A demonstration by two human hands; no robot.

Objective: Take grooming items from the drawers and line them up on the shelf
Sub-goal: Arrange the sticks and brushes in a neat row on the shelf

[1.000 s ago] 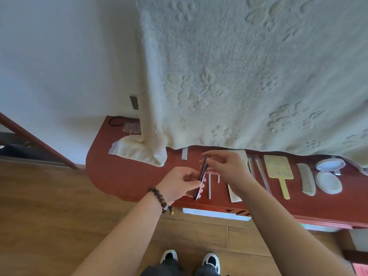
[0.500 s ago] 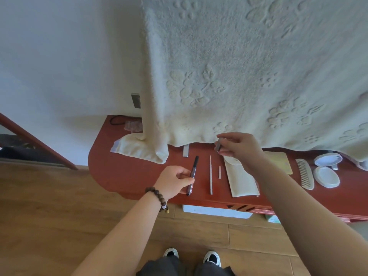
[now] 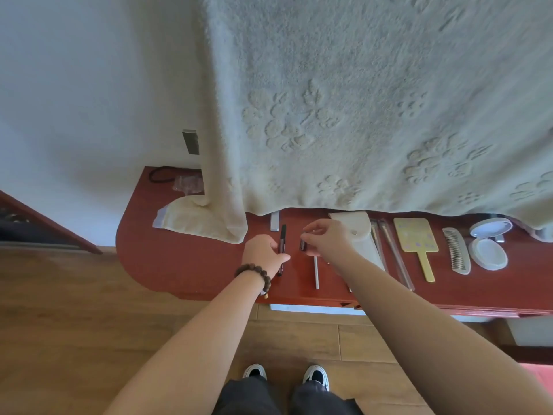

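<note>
While on shelf point(image 3: 185, 265), pen point(image 3: 282, 244) in left hand point(image 3: 263, 254) grip

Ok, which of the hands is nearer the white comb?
Right. The right hand pinches a small dark cap mid-shelf, several items left of the white comb. The left hand, holding the dark pen, is farther left.

Head cam, one view: looks steeply down, close over shelf point(image 3: 185, 265).
</note>
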